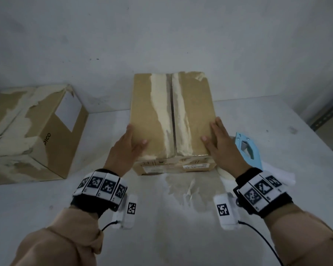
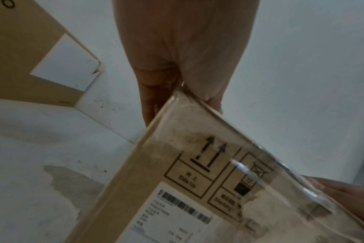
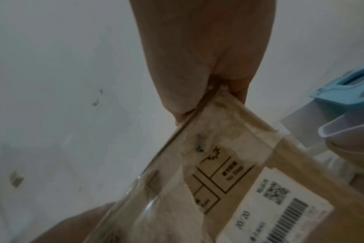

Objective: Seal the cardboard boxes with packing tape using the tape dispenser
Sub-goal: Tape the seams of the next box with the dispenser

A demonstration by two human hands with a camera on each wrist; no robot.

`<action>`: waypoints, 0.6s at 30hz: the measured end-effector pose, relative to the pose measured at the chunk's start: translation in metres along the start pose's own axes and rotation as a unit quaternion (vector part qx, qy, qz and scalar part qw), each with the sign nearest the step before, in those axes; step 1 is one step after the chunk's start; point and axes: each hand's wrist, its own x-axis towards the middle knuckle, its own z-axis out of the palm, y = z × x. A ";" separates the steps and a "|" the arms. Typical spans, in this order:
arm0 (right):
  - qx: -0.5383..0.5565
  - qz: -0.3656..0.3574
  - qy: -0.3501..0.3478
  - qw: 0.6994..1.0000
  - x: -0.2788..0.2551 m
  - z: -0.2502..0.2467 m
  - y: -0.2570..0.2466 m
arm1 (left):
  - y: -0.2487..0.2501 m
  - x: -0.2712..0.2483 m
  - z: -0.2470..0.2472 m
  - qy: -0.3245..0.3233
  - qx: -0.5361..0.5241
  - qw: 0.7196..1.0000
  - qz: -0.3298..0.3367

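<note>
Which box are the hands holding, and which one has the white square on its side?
Both hands hold the middle box, left hand and right hand on its sides. The white square is on the left box, which nobody touches.

White table (image 1: 46, 208): 2 boxes (image 1: 152, 116), dispenser (image 1: 248, 148)

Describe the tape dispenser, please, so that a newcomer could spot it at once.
Find the white table, then the middle box held between both hands. The tape dispenser lies just past the right hand, beside that box. It is the only pale blue plastic thing there; everything near it is brown or white.
</note>
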 end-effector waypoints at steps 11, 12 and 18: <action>0.002 0.034 -0.100 0.994 -0.051 -0.024 0.011 | 0.050 -0.066 0.032 -0.007 -0.029 0.992 -0.122; 0.019 0.035 -0.103 0.994 -0.052 -0.025 0.013 | 0.050 -0.067 0.031 -0.013 -0.030 0.992 -0.125; 0.090 0.007 -0.146 0.985 -0.052 -0.035 0.028 | 0.048 -0.077 0.031 -0.018 -0.017 0.991 -0.134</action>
